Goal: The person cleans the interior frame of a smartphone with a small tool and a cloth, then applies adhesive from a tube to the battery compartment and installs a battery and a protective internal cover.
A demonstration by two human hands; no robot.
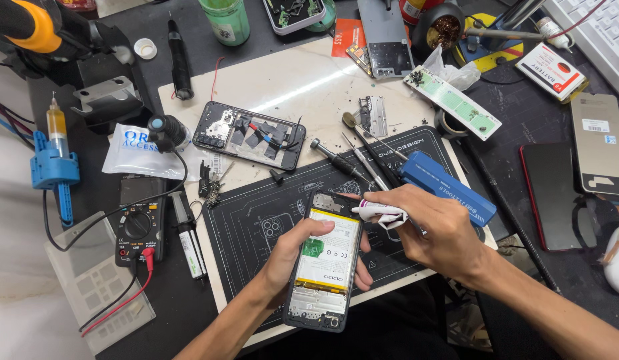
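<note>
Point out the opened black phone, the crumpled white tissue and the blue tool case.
opened black phone (321,267), head view, battery face
crumpled white tissue (381,213), head view, folded middle
blue tool case (437,181), head view, top face

A dark workbench (156,320) fills the frame. At its centre lies a cream work mat (289,80), with a black repair mat (249,227) overlapping its lower part. At lower left sit a black multimeter with red and black leads (140,230) and a clear plastic tray (99,287). A dark red-edged phone (556,197) lies at the right, and a green cylindrical container (226,20) stands at the upper centre.
</note>
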